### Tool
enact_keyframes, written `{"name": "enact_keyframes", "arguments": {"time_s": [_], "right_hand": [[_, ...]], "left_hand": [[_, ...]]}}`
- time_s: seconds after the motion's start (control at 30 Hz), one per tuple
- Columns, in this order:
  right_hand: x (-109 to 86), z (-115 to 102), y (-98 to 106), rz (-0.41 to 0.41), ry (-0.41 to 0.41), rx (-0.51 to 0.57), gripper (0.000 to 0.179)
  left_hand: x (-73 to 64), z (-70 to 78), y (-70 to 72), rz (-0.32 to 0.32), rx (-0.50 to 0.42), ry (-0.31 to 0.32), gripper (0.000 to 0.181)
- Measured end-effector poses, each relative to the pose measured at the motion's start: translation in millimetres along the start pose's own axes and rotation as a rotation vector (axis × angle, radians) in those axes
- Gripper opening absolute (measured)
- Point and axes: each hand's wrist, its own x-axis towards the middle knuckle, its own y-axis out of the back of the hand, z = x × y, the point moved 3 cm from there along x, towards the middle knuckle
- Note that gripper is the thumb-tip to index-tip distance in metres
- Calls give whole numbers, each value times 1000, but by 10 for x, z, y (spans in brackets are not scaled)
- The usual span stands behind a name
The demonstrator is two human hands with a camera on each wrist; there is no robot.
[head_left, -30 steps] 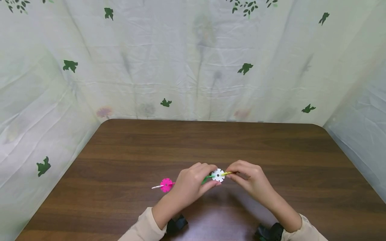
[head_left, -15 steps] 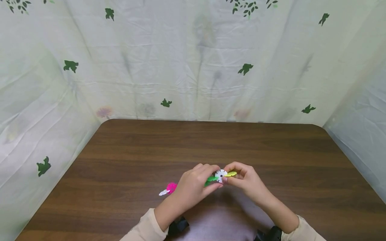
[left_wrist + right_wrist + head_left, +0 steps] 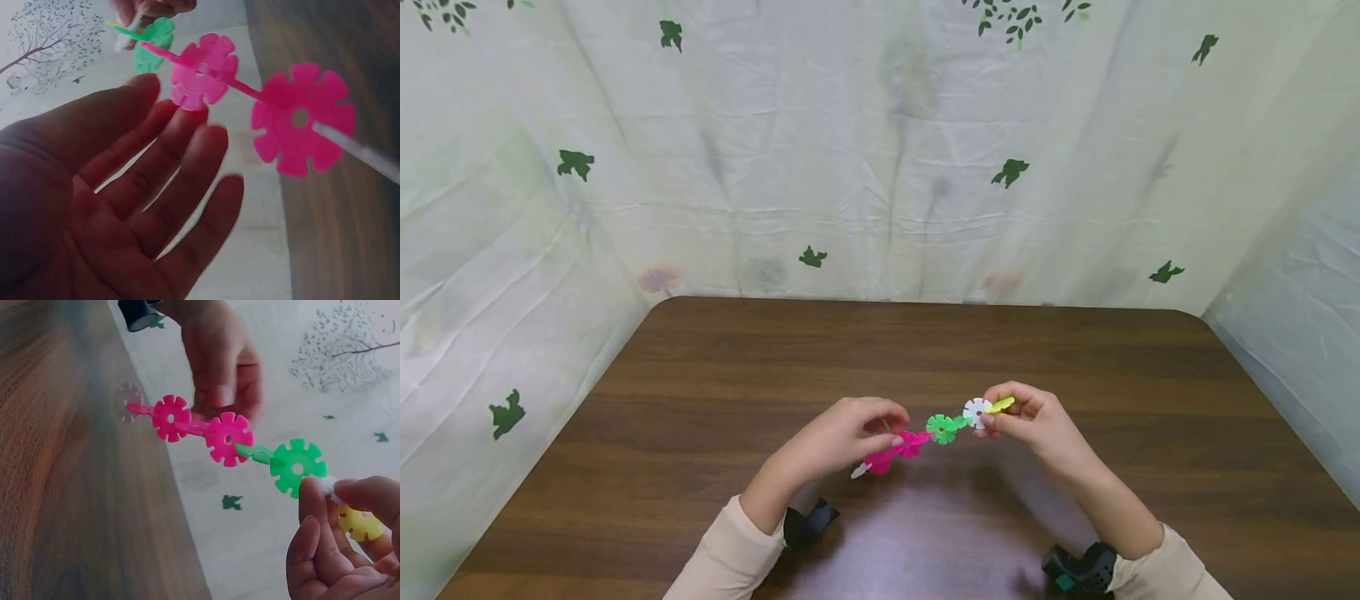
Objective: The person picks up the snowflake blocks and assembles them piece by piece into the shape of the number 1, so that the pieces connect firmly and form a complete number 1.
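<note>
A chain of notched plastic flower discs hangs above the table between both hands. In the head view my right hand pinches the white disc near the chain's right end, beside the yellow disc. Leftward come green discs, pink discs and a white end disc. My left hand is beside the pink part, its fingers relaxed and spread in the left wrist view; its fingertips lie near a pink disc, and contact cannot be told. The right wrist view shows the yellow disc behind the right fingers.
The brown wooden table lies beneath the hands. Pale cloth with leaf and bird prints stands behind and at both sides. Black wrist devices sit below each wrist.
The left hand has released the chain near the green and white discs and moved left. The right hand has shifted slightly up and right with the chain, showing more of it.
</note>
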Motion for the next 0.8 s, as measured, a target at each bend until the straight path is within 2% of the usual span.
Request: {"name": "enact_keyframes", "arguments": {"time_s": [0.1, 0.2, 0.33, 0.43, 0.57, 0.67, 0.8], "right_hand": [[11, -4, 6, 1, -3, -8, 18], [40, -6, 9, 14, -1, -11, 26], [122, -2, 24, 52, 3, 5, 37], [211, 4, 27, 69, 11, 1, 40], [349, 44, 27, 57, 3, -25, 41], [454, 113, 30, 17, -21, -42, 42], [563, 255, 34, -51, -53, -69, 42]], "left_hand": [[28, -58, -72, -57, -44, -3, 17], [44, -69, -143, -69, -106, -10, 23], [44, -51, -223, -77, -235, -9, 40], [39, -23, -290, -51, -309, -1, 50], [32, 14, -404, 13, -374, 54, 56], [25, 16, -501, 64, -450, 104, 60], [24, -17, -627, 101, -550, 159, 64]]}}
